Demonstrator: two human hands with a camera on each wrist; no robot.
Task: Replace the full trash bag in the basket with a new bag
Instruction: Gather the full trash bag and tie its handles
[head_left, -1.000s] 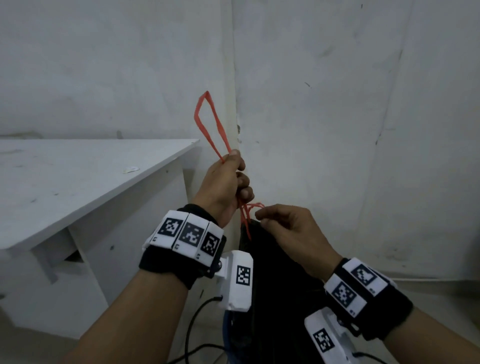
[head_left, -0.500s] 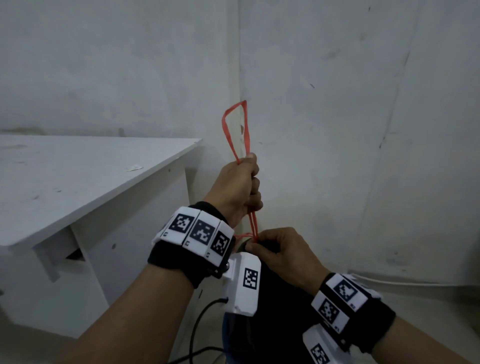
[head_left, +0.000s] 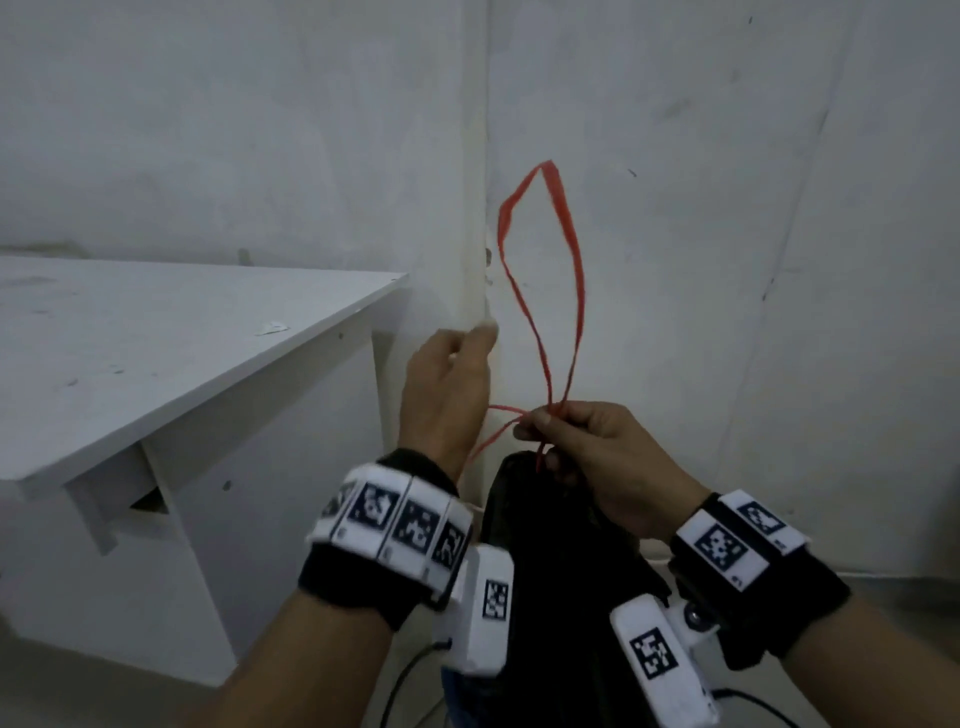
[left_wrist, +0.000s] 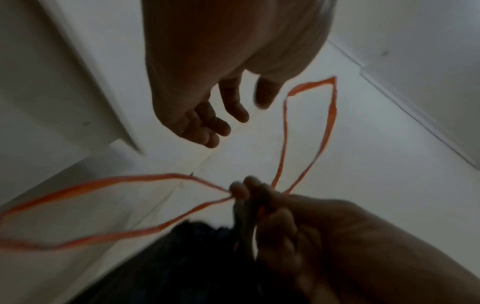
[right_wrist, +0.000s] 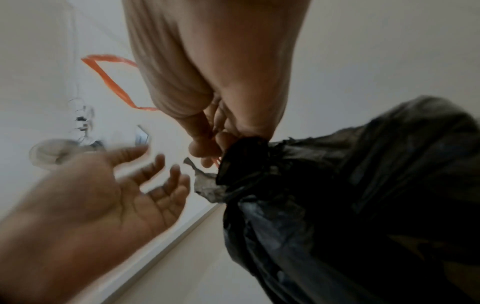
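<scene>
The full black trash bag (head_left: 545, 545) hangs low in the middle of the head view, its neck gathered shut. My right hand (head_left: 540, 423) pinches the red drawstring (head_left: 560, 195) just above the neck. One loop stands up free against the wall, and a second loop (left_wrist: 85, 185) trails left. My left hand (head_left: 470, 351) hovers left of the strings with relaxed fingers and holds nothing. The right wrist view shows my left hand's (right_wrist: 155, 174) bare palm beside the bag's (right_wrist: 363, 185) neck. The basket is not clearly seen.
A white desk (head_left: 156, 353) stands close on the left, its corner near my left hand. The room's wall corner (head_left: 480, 208) rises right behind the bag. Black cables (head_left: 400, 691) run across the floor below my left wrist.
My left hand has let go of the red loop it held up and has opened. The loop now stands free and has swung right, held only by my right hand at the bag's neck.
</scene>
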